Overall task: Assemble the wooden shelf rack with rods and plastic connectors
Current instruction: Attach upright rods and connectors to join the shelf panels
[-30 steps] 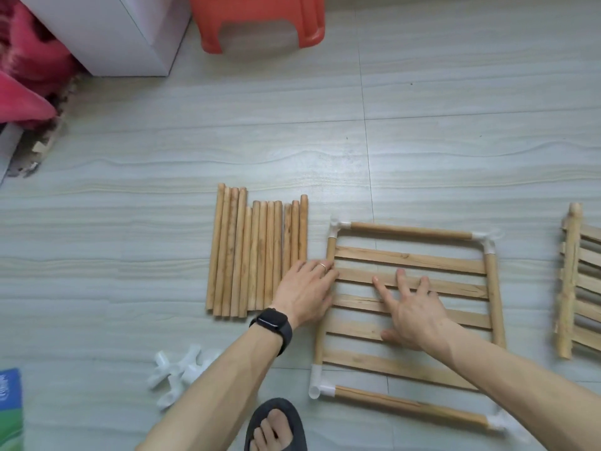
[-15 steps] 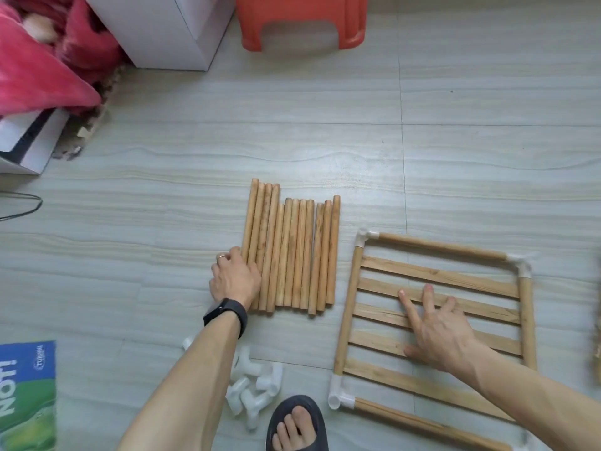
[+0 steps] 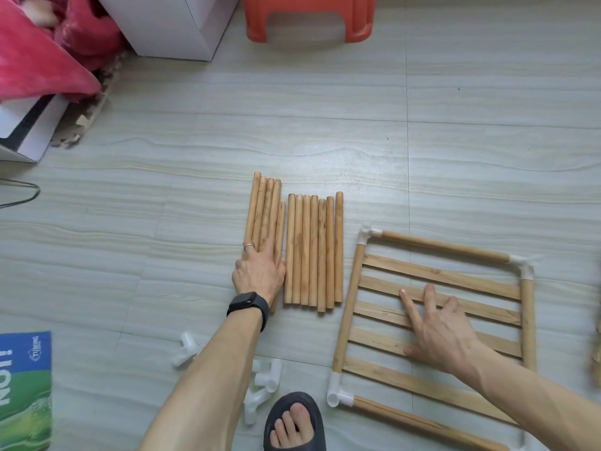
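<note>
A black smartwatch with a rounded rectangular dark face and a matte black band wraps the wrist of the left hand. Just beyond the watch, a thin silver-coloured ring circles one of that hand's fingers. The left forearm behind the watch is bare, as is the right forearm well to the watch's right. Below the watch and slightly right, a foot wears a dark grey open-toed slide sandal with a broad moulded strap, toes showing.
</note>
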Tool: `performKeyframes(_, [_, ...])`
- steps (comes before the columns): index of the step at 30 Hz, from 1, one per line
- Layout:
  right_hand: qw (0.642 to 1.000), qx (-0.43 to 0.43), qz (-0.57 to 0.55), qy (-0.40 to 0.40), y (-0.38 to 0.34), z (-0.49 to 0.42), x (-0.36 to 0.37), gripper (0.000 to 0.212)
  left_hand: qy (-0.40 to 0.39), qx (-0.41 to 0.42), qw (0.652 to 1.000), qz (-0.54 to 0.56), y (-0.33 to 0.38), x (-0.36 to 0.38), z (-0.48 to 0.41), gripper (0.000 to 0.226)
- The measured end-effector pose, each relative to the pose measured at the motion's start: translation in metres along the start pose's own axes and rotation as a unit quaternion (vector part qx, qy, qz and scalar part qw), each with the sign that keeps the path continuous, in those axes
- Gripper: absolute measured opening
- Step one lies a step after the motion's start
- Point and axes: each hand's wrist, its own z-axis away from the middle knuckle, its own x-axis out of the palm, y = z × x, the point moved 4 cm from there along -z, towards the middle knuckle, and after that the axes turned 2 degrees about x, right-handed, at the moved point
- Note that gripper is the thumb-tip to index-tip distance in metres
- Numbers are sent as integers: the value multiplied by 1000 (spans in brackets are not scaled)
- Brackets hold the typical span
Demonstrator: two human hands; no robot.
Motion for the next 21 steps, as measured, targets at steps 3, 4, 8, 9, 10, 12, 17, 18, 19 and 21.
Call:
performKeyframes(3, [1000, -1, 3, -3, 0, 0, -1, 108, -4, 7, 1000, 1, 4, 3, 4, 36])
performKeyframes(4, [1000, -2, 4, -5, 0, 0, -1, 109, -7, 6, 1000, -4, 5, 4, 4, 35])
performKeyframes(8, [1000, 0, 6, -5, 0, 0, 0, 109, -34, -8, 998, -45, 9, 2, 2, 34])
performKeyframes(9, [1000, 1, 3, -5, 0, 0, 0, 109, -40, -10, 998, -53, 10, 0, 0, 35])
performKeyframes(10, [1000, 1, 0, -5, -1, 0, 0, 109, -47, -10, 997, -64, 10, -2, 0, 36])
performKeyframes(12, [1000, 0, -3, -5, 0, 0, 0, 109, -70, -6, 992, -103, 13, -5, -2, 40])
performKeyframes(17, [1000, 2, -5, -7, -1, 3, -2, 110, -100, 5, 985, -143, 21, -10, 1, 38])
performKeyframes(18, [1000, 1, -2, -6, -1, 3, -2, 110, -88, 0, 988, -128, 20, -13, 2, 37])
performKeyframes(19, [1000, 2, 1, -9, -1, 3, -2, 110, -68, 1, 992, -108, 19, -17, 2, 37])
performKeyframes(21, [1000, 1, 2, -20, -1, 4, -3, 109, -15, 30, 998, -47, 21, -28, 3, 39])
